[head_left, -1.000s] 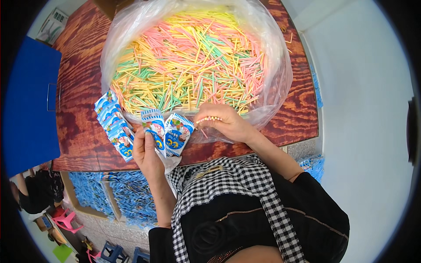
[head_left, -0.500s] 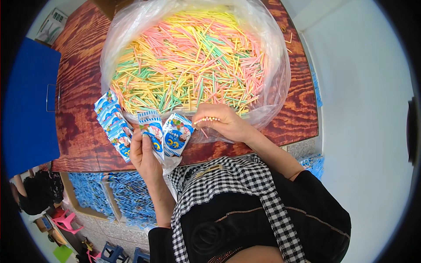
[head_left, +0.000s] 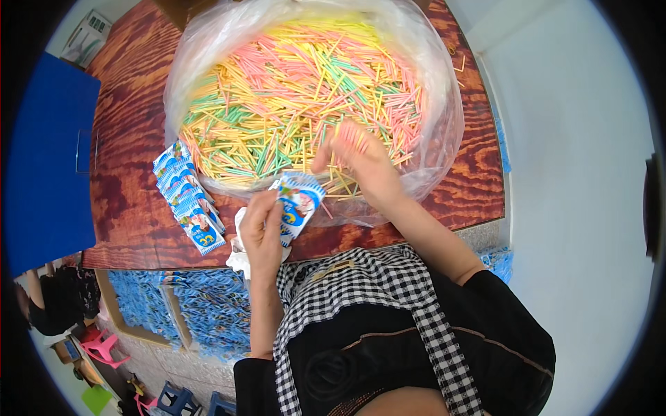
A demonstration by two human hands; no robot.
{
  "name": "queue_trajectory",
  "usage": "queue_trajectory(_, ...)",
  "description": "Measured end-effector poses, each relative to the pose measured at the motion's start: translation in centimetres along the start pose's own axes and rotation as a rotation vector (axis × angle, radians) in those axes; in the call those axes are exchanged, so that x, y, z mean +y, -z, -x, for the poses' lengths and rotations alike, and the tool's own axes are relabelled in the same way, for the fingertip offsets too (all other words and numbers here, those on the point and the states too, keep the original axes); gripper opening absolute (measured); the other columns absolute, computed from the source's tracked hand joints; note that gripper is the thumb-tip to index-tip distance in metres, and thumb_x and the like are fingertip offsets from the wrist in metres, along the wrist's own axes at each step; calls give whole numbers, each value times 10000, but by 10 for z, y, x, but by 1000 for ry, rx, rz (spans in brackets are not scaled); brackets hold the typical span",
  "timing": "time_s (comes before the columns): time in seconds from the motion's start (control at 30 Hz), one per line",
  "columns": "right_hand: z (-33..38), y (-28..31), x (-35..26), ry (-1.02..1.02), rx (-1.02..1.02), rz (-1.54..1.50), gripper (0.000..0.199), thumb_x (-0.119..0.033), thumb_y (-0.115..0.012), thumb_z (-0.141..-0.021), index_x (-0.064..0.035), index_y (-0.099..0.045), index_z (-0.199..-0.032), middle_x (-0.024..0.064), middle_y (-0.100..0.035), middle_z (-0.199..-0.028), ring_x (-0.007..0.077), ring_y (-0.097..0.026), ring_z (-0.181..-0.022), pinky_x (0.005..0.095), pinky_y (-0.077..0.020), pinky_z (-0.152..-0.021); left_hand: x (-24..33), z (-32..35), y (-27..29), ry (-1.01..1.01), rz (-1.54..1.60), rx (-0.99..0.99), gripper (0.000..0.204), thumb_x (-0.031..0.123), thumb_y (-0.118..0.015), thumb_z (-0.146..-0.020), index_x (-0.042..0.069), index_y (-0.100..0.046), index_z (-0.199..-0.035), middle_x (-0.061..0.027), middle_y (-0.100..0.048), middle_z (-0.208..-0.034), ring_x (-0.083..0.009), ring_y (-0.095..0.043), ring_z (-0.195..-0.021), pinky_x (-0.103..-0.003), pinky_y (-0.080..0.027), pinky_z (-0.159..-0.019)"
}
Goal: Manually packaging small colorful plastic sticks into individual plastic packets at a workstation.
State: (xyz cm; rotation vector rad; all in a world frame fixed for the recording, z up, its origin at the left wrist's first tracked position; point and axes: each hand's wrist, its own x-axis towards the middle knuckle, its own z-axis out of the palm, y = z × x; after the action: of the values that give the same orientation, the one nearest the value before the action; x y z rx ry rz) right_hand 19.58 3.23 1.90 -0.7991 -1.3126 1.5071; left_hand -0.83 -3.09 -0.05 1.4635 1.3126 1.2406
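My left hand point(head_left: 262, 225) pinches a small blue-and-white printed packet point(head_left: 302, 200) near the table's front edge, its striped top tilted up and to the right. A white crumpled cloth or wrap point(head_left: 239, 253) shows by that wrist. Over the near part of the pile, my right hand point(head_left: 369, 166) is blurred, its thumb apart. Pink and yellow streaks across its fingers look like a bunch of thin sticks point(head_left: 352, 136) held there. Beneath lies a heap of pink, yellow and green thin sticks point(head_left: 277, 104) in a large clear plastic bag point(head_left: 444, 118).
Overlapping packets point(head_left: 186, 197) form a row left of the bag on the red-brown wood-patterned table point(head_left: 125, 208). A blue panel point(head_left: 48, 159) stands at the left edge. Boxes of blue packets point(head_left: 211, 312) sit below the table. A person in dark clothes point(head_left: 62, 298) is at far left.
The packet formerly in my left hand now appears on the row's near end; that hand has moved right and grips another packet. My right hand has moved up and right over the sticks.
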Motion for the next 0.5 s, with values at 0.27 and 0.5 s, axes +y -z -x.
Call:
queue_trajectory(0.27, -18, -41, -13, -46, 231, -689, 193, -246, -446, -1003, -67, -500, -1050, 274, -604, -1145, 342, -568, -1148, 428, -486, -939, 5, 1, -36, 260, 392, 93, 119, 43, -536, -936, -49, -610, -939, -19, -561, -851, -75, -504, -769, -211, -400, -676)
queue_trajectory(0.5, -13, -38, -12, -55, 244, -700, 204, -262, -422, -1010, -75, -490, -1049, 273, -574, -1199, 344, -535, -1190, 418, -489, -951, 4, 2, -36, 91, 115, 65, 79, 22, -561, -913, -46, -598, -899, -45, -549, -797, -103, -505, -723, -227, -405, -647)
